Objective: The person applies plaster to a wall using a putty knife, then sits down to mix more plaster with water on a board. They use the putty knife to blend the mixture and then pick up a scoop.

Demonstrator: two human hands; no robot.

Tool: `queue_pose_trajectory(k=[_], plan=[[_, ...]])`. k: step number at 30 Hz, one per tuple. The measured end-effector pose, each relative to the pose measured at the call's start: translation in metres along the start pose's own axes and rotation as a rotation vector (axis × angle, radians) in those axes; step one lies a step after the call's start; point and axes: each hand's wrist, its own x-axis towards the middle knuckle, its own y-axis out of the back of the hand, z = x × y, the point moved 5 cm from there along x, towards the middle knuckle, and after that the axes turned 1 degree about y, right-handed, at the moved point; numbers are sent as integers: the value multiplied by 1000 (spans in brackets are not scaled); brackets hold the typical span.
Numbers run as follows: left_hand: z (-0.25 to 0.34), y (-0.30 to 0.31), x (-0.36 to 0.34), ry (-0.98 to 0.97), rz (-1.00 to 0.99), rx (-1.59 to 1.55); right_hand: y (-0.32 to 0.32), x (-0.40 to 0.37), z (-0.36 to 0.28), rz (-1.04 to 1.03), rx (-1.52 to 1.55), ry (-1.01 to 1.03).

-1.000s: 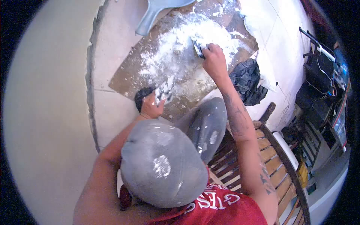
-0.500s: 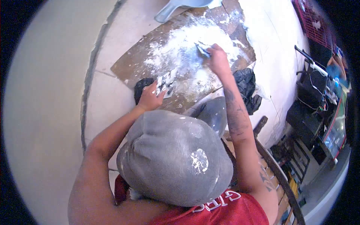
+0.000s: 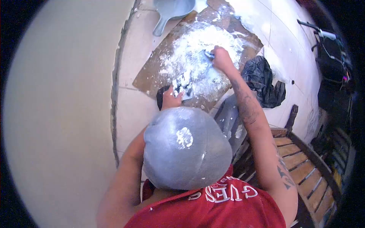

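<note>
My left hand (image 3: 172,99) grips a flat white-smeared plate (image 3: 183,86) with dark patches, near the board's lower left edge. My right hand (image 3: 222,60) is closed round a small scraper (image 3: 208,54), whose blade is low over the white powdery paste (image 3: 197,43). This paste is spread across a brown board (image 3: 152,72) on the floor. Whether the blade touches the paste, I cannot tell. A grey cap (image 3: 186,148) with white spots hides part of the left arm.
At the top stands a grey dustpan (image 3: 173,8). Black plastic (image 3: 258,78) lies right of the board, with a slatted wooden chair (image 3: 304,171) lower right. A pale wall (image 3: 64,114) fills the left side. Dark equipment with cables (image 3: 332,53) is at the far right.
The whole view has shifted, so the board sits further right and more of the chair and dustpan shows. My right hand still holds the scraper, my left hand the plate.
</note>
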Motion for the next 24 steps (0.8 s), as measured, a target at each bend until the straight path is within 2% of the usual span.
queue_pose_trajectory(k=[3,5,9,14,18,21,22,24], plan=[[-21,-10,3,57,-54,-8,9,-9,-11,-6,6,5],[-26,-11,3,-9,-51,90,19,-5,-3,-29,89,-21],[-21,-9,5,-47,-95,-37,42,13,9,98,19,-64],[-13,-5,6,-99,-47,-25,4,26,-12,39,-118,-61],[-17,-4,4,39,-98,59,4,13,-24,72,-101,-41],[-17,-3,5,-34,-31,124,14,21,-11,-16,-89,0],[-19,-4,4,35,-89,79,20,21,-5,-40,-68,14],[-24,-6,4,44,-112,-10,32,24,5,19,-35,-2]])
